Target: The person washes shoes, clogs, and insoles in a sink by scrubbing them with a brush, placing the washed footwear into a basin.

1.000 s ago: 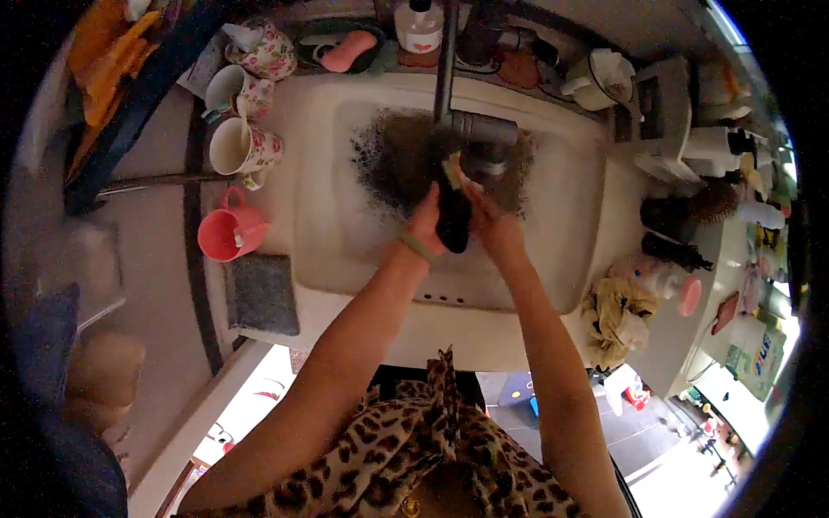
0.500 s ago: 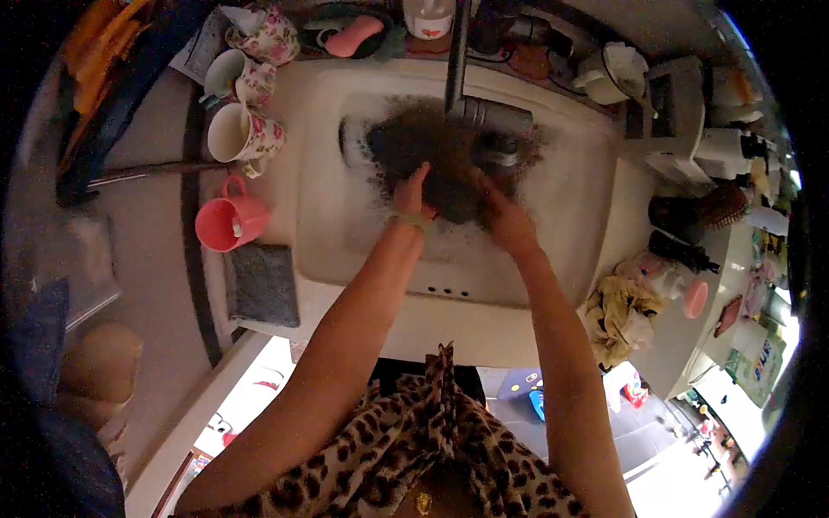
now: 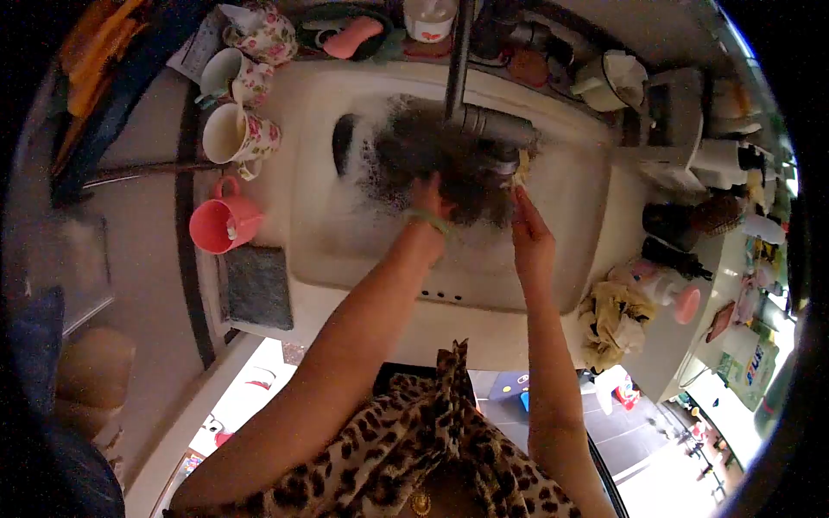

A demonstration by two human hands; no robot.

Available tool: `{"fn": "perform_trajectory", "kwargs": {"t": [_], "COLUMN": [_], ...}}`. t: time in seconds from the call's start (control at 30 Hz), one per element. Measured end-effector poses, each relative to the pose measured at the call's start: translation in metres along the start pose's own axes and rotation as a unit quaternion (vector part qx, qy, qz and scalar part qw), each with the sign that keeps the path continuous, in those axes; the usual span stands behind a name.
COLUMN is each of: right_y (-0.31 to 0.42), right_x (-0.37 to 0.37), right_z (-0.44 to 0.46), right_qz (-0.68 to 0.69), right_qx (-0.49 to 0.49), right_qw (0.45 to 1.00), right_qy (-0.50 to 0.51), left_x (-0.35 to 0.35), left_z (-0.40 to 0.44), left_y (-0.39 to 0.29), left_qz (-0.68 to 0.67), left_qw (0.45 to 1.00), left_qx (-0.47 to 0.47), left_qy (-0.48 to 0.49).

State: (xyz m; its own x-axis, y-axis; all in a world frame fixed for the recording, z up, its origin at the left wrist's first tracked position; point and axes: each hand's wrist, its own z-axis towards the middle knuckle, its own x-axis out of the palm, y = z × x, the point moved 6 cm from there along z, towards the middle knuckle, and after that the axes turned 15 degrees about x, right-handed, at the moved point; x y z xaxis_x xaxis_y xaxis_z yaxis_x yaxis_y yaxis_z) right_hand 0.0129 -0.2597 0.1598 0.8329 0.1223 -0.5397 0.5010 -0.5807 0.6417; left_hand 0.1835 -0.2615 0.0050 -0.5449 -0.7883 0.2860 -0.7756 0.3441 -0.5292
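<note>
A dark, shaggy-looking item (image 3: 406, 151) lies in the white sink (image 3: 363, 250); its exact kind is blurred by splashing. My left hand (image 3: 432, 205) is closed on its near edge, fingertips partly hidden against it. A smooth black curved piece (image 3: 343, 145) shows at its left end. My right hand (image 3: 533, 226) is raised at the item's right side, its fingers pinched on a small pale-yellow thing (image 3: 522, 167) that is too blurred to name. Just above it hangs the head of the black faucet (image 3: 496, 125), over the dark item.
Floral mugs (image 3: 229, 134), a pink mug (image 3: 226, 223) and a grey cloth (image 3: 259, 287) line the left ledge. A pink soap bar (image 3: 352, 37) sits behind the sink. On the right are a crumpled tan cloth (image 3: 615, 321), a hairbrush (image 3: 718, 211) and a pump bottle (image 3: 661, 285).
My right hand has lifted off the dark item and moved right, and a pale-yellow thing now shows in its fingers. My left hand has shifted slightly right. More splashing shows at the left.
</note>
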Motion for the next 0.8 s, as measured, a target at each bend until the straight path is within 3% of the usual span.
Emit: {"fn": "perform_trajectory", "kwargs": {"t": [0.03,0.13,0.23,0.27,0.37,0.43,0.5,0.53,0.6,0.67,0.8], "right_y": [0.008,0.02,0.009,0.006,-0.004,0.0,0.001,0.005,0.002,0.002,0.001], "right_x": [0.0,0.022,0.056,0.057,0.065,0.064,0.062,0.059,0.06,0.06,0.056], "right_z": [-0.01,-0.044,-0.02,-0.007,0.037,0.011,-0.015,-0.025,-0.016,0.026,-0.01], "right_qz": [-0.04,-0.207,-0.307,-0.242,-0.184,-0.158,-0.185,-0.221,-0.243,-0.227,-0.208], "right_qx": [-0.018,-0.105,-0.033,-0.065,-0.017,-0.235,-0.234,-0.122,-0.02,-0.044,-0.045], "right_qw": [0.999,0.971,0.949,0.968,0.983,0.956,0.952,0.968,0.97,0.973,0.977], "right_qy": [0.023,0.055,0.061,0.027,0.016,-0.075,-0.065,-0.012,0.024,-0.013,0.009], "left_x": [-0.005,-0.005,0.005,0.005,0.003,0.0,0.001,0.003,0.007,0.009,0.002], "left_z": [0.001,0.041,0.034,0.025,0.012,0.044,0.056,0.05,0.031,0.014,0.035], "left_y": [-0.001,0.038,0.037,0.032,0.017,0.037,0.043,0.035,0.018,0.012,0.022], "left_qz": [0.026,-0.126,-0.22,-0.224,-0.109,-0.15,-0.179,-0.16,-0.133,-0.127,-0.148], "left_qw": [1.0,0.984,0.955,0.958,0.985,0.973,0.965,0.972,0.979,0.978,0.974], "left_qx": [-0.007,-0.066,-0.082,-0.082,-0.051,-0.075,-0.099,-0.102,-0.103,-0.1,-0.144], "left_qy": [-0.001,0.111,0.179,0.157,0.126,0.16,0.161,0.136,0.117,0.134,0.09]}}
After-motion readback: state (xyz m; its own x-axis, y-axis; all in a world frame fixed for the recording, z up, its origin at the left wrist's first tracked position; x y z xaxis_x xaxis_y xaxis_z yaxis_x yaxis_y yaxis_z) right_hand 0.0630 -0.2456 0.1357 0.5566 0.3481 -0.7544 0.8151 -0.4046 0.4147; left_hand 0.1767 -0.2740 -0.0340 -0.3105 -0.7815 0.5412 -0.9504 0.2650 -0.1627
